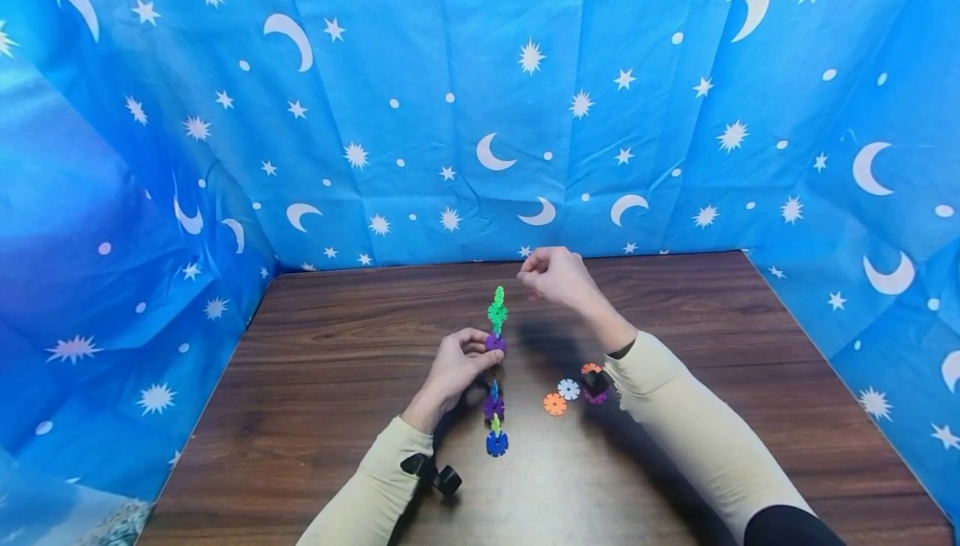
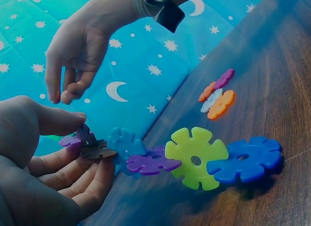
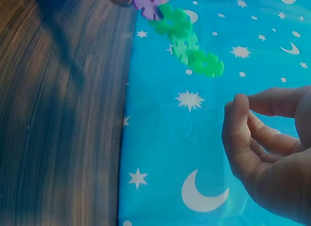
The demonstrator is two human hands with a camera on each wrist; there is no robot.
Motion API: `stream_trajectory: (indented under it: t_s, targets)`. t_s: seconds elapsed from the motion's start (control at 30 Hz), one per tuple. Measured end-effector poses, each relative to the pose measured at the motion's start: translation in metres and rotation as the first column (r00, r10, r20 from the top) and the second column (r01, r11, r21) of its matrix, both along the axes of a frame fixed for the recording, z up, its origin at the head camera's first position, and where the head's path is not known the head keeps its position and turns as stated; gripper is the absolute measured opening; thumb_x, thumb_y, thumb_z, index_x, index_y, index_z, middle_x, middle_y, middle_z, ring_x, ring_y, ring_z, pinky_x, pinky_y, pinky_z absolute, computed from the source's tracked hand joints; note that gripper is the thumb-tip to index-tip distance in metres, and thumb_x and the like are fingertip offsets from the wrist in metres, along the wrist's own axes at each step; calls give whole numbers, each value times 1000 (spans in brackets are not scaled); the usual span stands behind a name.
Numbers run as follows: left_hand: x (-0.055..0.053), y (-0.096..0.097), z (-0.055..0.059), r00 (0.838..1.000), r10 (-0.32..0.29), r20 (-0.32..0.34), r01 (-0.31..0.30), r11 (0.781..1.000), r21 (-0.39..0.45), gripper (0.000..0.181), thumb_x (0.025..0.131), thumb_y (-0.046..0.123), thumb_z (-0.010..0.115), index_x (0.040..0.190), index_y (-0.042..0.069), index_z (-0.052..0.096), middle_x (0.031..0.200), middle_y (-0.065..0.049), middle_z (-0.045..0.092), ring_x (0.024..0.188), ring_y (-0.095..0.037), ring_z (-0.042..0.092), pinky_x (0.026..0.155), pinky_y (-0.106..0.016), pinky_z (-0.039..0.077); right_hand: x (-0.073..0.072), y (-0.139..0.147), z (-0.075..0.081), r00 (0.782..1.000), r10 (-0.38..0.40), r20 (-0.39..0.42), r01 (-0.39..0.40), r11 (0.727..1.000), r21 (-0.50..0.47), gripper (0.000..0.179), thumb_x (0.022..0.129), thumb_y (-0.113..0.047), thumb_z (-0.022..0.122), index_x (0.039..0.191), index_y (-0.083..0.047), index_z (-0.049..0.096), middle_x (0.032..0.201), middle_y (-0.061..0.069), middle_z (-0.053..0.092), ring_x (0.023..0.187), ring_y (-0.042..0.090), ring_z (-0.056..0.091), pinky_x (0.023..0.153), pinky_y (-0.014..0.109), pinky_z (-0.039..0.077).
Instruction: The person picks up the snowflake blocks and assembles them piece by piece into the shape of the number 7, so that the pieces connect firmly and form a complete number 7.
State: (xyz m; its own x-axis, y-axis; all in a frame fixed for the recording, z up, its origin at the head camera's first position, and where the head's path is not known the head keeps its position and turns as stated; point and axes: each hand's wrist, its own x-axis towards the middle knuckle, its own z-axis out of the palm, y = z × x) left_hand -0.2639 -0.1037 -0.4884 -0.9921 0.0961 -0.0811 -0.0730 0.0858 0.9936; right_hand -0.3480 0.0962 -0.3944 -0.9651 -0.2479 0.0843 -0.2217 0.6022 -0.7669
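My left hand [image 1: 456, 367] pinches a chain of slotted, flower-shaped plastic discs near its middle, by a purple disc [image 1: 495, 343]. Green discs [image 1: 497, 313] rise beyond the fingers. On the near side, the left wrist view shows a brownish disc [image 2: 97, 150] at the fingers, then a light blue disc [image 2: 125, 143], a purple disc [image 2: 151, 163], a yellow-green disc [image 2: 197, 158] and a dark blue disc [image 2: 248, 160] at the end. Apart from the chain's green end, my right hand [image 1: 561, 275] hovers with fingers loosely curled; nothing shows between thumb and forefinger.
Loose discs lie on the brown wooden table [image 1: 337, 363] beneath the right forearm: an orange disc [image 1: 555, 404], a white disc [image 1: 568, 389], and another orange and a purple disc [image 1: 596, 398] partly hidden by the wrist camera. Blue star-patterned cloth [image 1: 450, 154] hangs behind and beside the table.
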Motion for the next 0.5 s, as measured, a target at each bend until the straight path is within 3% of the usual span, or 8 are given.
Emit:
stream_trajectory:
  t_s: [0.27, 0.5]
  targets:
    - [-2, 0, -2, 999, -21, 40, 17, 995, 101, 41, 82, -6, 71, 120, -10, 55, 93, -5, 60, 79, -8, 62, 72, -19, 53, 2, 19, -1, 1000, 9, -21, -8, 999, 42, 11, 90, -24, 68, 91, -13, 70, 81, 8, 72, 67, 15, 68, 59, 29, 49]
    - [-2, -3, -1, 998, -54, 34, 48, 988, 149, 65, 81, -14, 66, 141, 2, 44, 106, -9, 58, 79, -8, 57, 71, -19, 51, 5, 35, -8, 999, 39, -22, -37, 995, 89, 10, 88, -21, 68, 89, -11, 70, 73, 3, 69, 64, 17, 65, 59, 29, 48]
